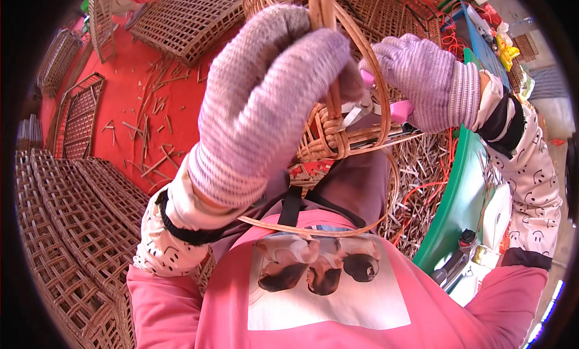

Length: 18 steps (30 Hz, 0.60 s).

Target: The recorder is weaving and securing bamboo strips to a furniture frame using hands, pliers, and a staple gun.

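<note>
My left hand [265, 96], in a purple-striped knit glove, is closed round an upright cane strip [322, 8] of a woven wicker piece [332, 135]. The piece is held up over my lap, its tightly wrapped corner showing below my fingers. In my right hand [419, 78], gloved alike, are scissors with pink handles [402, 111]; their metal blades point at the wrapped corner. Whether the blades touch the cane I cannot tell. A long loose cane strand [319, 232] loops down across my pink top.
Stacked wicker panels [78, 228] stand at the left, and another woven panel [187, 23] lies farther off. Cane scraps [166, 156] litter the red floor. To my right are a heap of cut strips [416, 198], a green curved edge [452, 198] and a black-handled tool [455, 258].
</note>
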Each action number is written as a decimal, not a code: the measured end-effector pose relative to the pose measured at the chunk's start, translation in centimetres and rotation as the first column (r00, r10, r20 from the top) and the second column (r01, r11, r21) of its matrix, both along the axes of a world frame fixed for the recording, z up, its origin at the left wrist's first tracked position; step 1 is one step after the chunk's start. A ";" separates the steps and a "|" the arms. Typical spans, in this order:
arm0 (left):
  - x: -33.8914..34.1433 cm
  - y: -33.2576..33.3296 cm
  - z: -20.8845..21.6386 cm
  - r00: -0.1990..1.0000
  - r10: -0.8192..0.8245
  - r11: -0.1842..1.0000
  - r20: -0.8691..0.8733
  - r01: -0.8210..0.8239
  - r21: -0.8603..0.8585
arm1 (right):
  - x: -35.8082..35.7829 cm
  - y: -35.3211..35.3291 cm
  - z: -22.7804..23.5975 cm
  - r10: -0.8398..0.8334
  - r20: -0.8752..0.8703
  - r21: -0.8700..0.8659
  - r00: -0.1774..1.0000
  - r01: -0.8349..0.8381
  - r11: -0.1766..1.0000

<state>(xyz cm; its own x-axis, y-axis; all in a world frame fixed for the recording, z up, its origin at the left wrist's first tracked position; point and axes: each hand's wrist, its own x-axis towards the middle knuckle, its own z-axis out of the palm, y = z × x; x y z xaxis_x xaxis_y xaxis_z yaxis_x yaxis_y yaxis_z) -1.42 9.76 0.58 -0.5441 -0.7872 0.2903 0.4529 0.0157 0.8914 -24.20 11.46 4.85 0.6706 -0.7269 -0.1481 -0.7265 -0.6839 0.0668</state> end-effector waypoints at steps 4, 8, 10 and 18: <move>0.8 0.9 -1.1 0.966 0.000 0.999 -0.260 -0.010 -0.037 | 1.5 0.6 0.4 -0.061 -0.098 0.073 0.993 0.068 0.995; 2.0 1.4 -1.1 0.990 0.060 0.815 -0.129 -0.123 -0.565 | 1.8 0.7 0.2 0.000 -0.149 -0.021 0.989 -0.003 1.000; 2.7 2.6 0.2 0.998 0.006 0.974 -0.059 -0.019 -0.224 | 2.5 1.1 0.5 -0.022 -0.145 0.038 0.989 0.028 0.999; 0.7 -0.1 1.2 0.978 0.185 0.962 -0.093 -0.200 -0.186 | 4.0 0.5 1.6 -0.187 -0.261 0.206 0.947 0.244 0.948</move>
